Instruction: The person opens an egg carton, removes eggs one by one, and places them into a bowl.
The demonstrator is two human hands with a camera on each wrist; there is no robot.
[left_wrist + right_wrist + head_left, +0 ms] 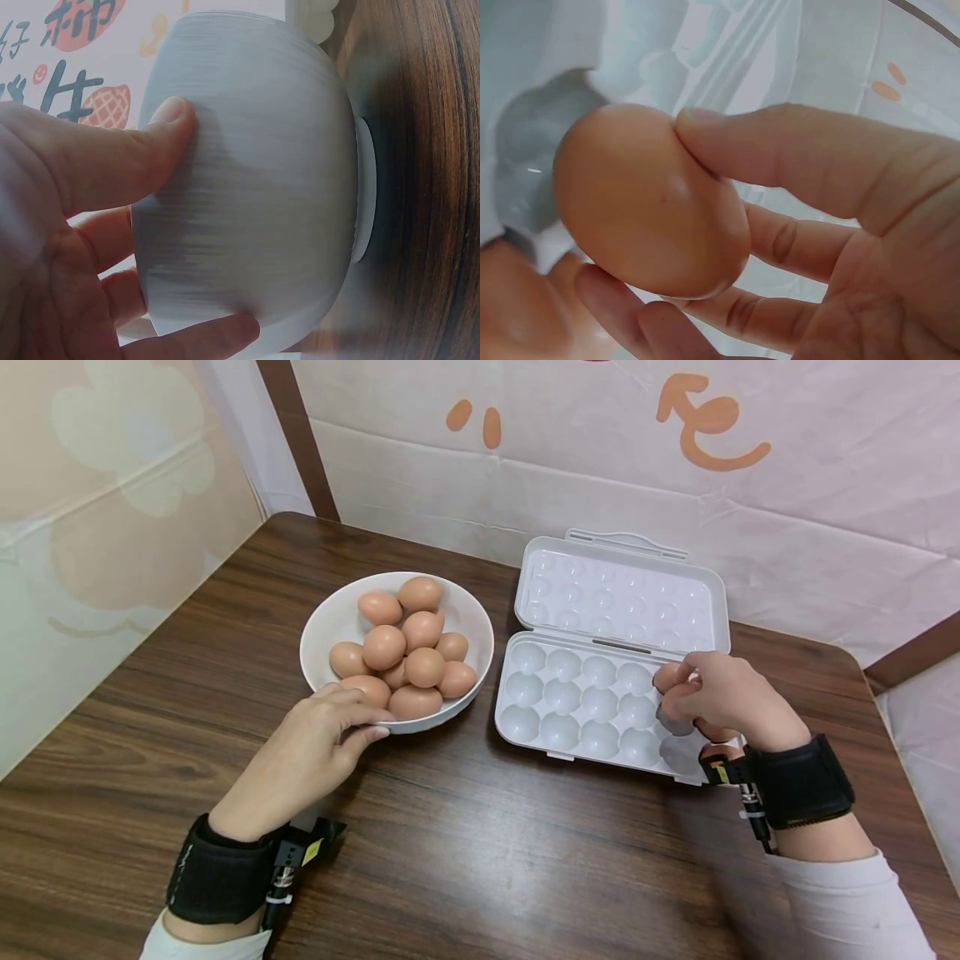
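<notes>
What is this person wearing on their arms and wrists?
Both hands are bare. The left hand and the right hand each have a wide black wrist strap carrying a small dark device with a yellow label and a thin cable. Light, whitish long sleeves show behind the straps.

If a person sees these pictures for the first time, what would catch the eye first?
Most likely the white bowl heaped with brown eggs, left of centre on the dark wood table; the left hand grips its near rim. To its right lies an open white egg tray, where the right hand holds one egg over the cups at the tray's right end.
</notes>
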